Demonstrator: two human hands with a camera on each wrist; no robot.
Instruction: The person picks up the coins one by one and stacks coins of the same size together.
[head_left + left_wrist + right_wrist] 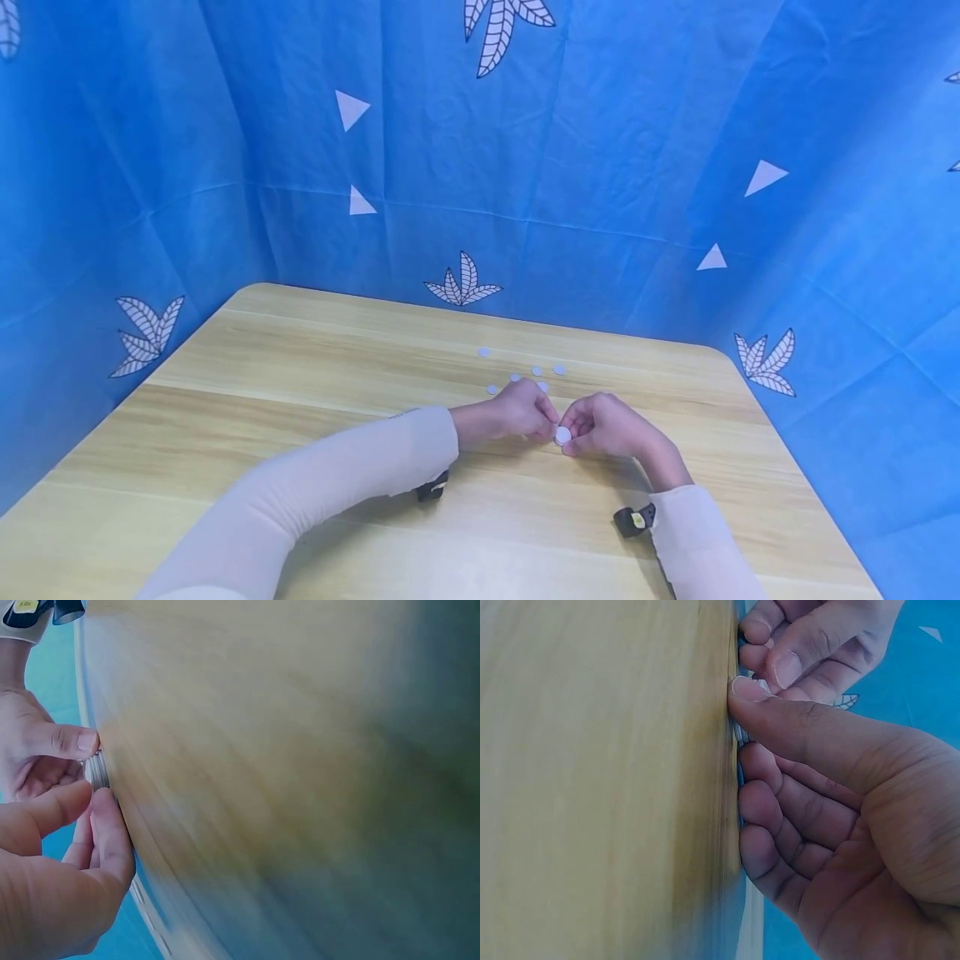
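A small stack of coins (562, 435), silvery and ridged at its edge in the left wrist view (97, 771), stands on the table between both hands. My right hand (611, 427) holds it from the right, thumb on the near side and forefinger on the far side; its other fingers curl towards the tabletop in the right wrist view. My left hand (521, 410) is at the stack's left edge, its thumb and forefinger tips pinched against it. In the right wrist view the right thumb (795, 724) hides most of the stack.
Several loose pale coins (537, 372) lie scattered on the wooden table (300, 358) beyond the left hand. A blue curtain (637, 167) with leaf and triangle prints hangs behind the table and at both sides. A dark wrist strap (633, 521) shows by the right sleeve.
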